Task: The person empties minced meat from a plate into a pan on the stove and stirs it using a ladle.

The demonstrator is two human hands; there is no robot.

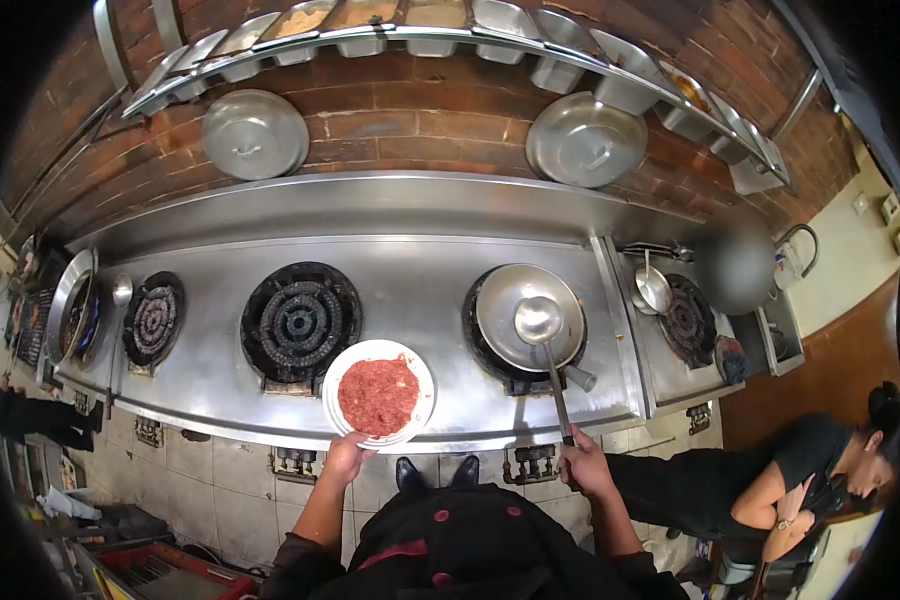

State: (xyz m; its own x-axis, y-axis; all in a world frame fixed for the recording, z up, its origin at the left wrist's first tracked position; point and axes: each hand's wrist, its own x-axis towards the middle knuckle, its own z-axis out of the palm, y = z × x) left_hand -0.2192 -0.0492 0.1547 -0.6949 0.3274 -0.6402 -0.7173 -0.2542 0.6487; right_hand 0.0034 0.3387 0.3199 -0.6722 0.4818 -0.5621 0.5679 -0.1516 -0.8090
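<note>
My left hand (347,459) grips the near rim of a white plate (425,413), which carries a flat mound of red minced meat (378,396). The plate is over the front of the steel range, just right of a bare burner. My right hand (585,464) is closed around the long handle of a ladle (540,322). Its round bowl is inside a steel wok (508,345) on the right burner. The wok's own short handle (580,378) points toward me, beside the ladle's shaft.
Two bare burners (301,317) (153,319) lie to the left. A small pan (653,290) stands near the far-right burner (689,318). Two lids (255,135) (587,140) lean on the brick wall under a rack of steel containers (432,45). A person (750,495) stands at right with arms folded.
</note>
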